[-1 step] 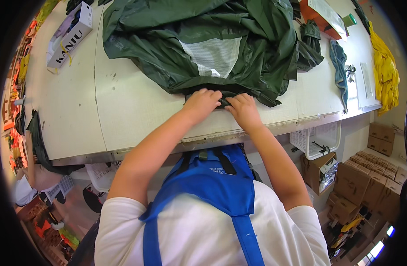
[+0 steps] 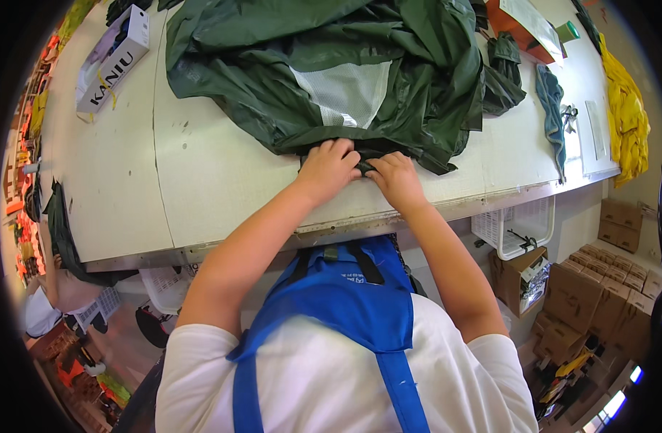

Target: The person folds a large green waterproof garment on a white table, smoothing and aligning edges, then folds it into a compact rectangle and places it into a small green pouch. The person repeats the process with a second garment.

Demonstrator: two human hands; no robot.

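A dark green waterproof garment [image 2: 251, 86] lies bunched on the white table [image 2: 208, 180], its pale mesh lining [image 2: 349, 90] showing in the middle. At the near edge of the garment, my left hand [image 2: 328, 167] has its fingers curled over the hem. Close beside it, my right hand [image 2: 396, 177] pinches a rolled dark fold of the same cloth. A small gap with dark fabric separates the two hands. The fingertips are partly hidden in the folds.
A white box [image 2: 118, 61] stands at the far left and an orange box [image 2: 522, 29] at the far right. A blue cloth [image 2: 552, 115] and yellow fabric [image 2: 627, 108] lie to the right. Below the table edge are a white basket [image 2: 515, 224] and cardboard boxes [image 2: 583, 303].
My left hand has shifted slightly up onto the hem, its fingers reaching farther over the cloth. My right hand has barely moved.
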